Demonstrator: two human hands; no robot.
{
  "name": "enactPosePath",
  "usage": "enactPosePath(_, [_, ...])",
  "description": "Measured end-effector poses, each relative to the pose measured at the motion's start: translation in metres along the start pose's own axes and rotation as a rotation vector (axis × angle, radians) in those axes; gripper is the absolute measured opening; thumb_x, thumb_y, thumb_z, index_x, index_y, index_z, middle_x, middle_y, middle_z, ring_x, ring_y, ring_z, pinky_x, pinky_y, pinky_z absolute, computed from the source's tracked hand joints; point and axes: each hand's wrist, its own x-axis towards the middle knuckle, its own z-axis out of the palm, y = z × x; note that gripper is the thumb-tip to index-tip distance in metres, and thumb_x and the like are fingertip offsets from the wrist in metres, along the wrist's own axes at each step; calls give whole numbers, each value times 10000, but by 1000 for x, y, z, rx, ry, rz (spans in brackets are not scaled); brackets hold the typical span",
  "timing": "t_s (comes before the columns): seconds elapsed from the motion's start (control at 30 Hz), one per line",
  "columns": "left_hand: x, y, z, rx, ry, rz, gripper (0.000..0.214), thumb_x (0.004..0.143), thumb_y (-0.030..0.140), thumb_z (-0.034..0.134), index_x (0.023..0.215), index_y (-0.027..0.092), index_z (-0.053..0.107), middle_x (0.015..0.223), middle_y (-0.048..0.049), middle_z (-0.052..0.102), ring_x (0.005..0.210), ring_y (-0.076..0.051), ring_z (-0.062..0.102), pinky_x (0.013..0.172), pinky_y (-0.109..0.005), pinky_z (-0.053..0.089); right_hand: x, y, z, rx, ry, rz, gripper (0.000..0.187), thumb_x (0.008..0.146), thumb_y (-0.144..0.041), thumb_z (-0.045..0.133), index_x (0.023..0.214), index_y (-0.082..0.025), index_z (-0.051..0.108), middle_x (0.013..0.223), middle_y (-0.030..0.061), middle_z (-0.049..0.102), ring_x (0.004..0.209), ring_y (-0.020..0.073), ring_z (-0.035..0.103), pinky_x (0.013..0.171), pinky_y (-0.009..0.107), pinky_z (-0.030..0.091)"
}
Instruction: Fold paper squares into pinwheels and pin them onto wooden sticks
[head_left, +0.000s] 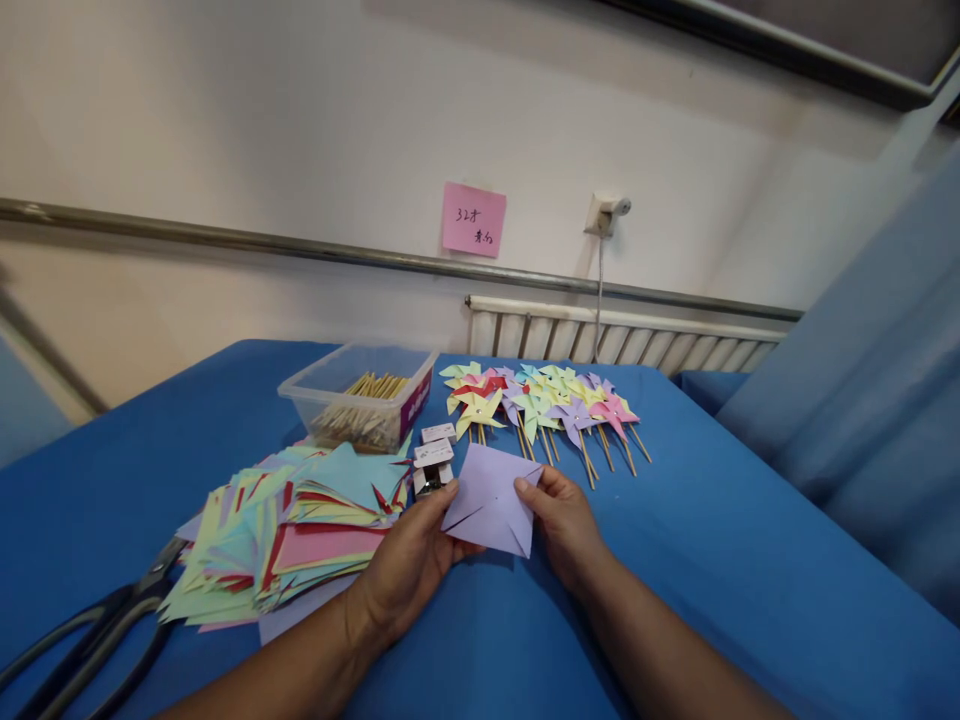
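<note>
A purple paper square, slit in from its corners and with a small dark dot at its middle, is held up between my two hands. My left hand pinches its left edge, thumb on top. At the upper right corner my right hand grips it between thumb and fingers. Just behind the left thumb stands a small open box with dark, shiny bits in it. A large pile of coloured cut paper lies left of my left hand.
Black-handled scissors lie at the left, partly against the pile. A clear plastic box of wooden sticks stands behind it. Several finished paper pinwheels on sticks lie at the back right of the blue table. A radiator runs behind.
</note>
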Motion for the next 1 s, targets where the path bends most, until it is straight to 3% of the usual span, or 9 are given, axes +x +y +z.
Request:
enactPosePath(0.2, [1, -5, -6, 94, 44, 26, 211, 819, 281, 593, 959, 137, 660, 892, -78, 661, 799, -168, 597, 658, -258, 491, -3, -2, 7, 76, 43, 11, 273, 654, -307, 764, 851, -156, 649, 781, 32, 699, 665, 153, 619, 662, 280, 480])
enactPosePath(0.37, [1, -5, -5, 25, 94, 4, 151, 779, 237, 648, 912, 166, 663, 837, -45, 665, 760, -146, 606, 656, -248, 495, -7, -1, 14, 185, 86, 21, 250, 671, -299, 752, 838, -161, 627, 760, 27, 691, 657, 161, 615, 638, 288, 484])
enactPosePath(0.5, [0, -8, 1, 60, 119, 13, 211, 753, 233, 677, 950, 156, 665, 863, -60, 686, 758, -153, 618, 650, -245, 501, -10, 3, 17, 192, 142, 15, 212, 688, -298, 741, 769, -163, 600, 697, 10, 666, 614, 139, 590, 577, 251, 454])
enactPosePath(0.73, [1, -5, 5, 76, 244, 157, 373, 728, 258, 699, 1066, 122, 623, 919, -102, 709, 817, -202, 656, 719, -277, 519, -14, 6, 21, 50, 19, 1, 223, 710, -304, 718, 765, -171, 547, 652, -25, 602, 573, 103, 541, 560, 225, 429])
enactPosePath(0.83, [4, 0, 2, 23, 280, 189, 414, 698, 228, 720, 1083, 126, 607, 947, -111, 705, 810, -214, 666, 708, -294, 535, -14, 5, 20, -124, 70, -97, 229, 737, -320, 672, 886, -191, 555, 759, -7, 608, 630, 118, 552, 566, 232, 437])
enactPosePath(1.0, [5, 3, -1, -7, 307, 178, 395, 697, 199, 715, 1072, 141, 608, 957, -116, 705, 797, -228, 675, 721, -334, 554, -14, 2, 14, -329, 146, -271, 415, 721, -182, 590, 1119, -259, 502, 1119, 45, 558, 897, 166, 567, 745, 303, 458])
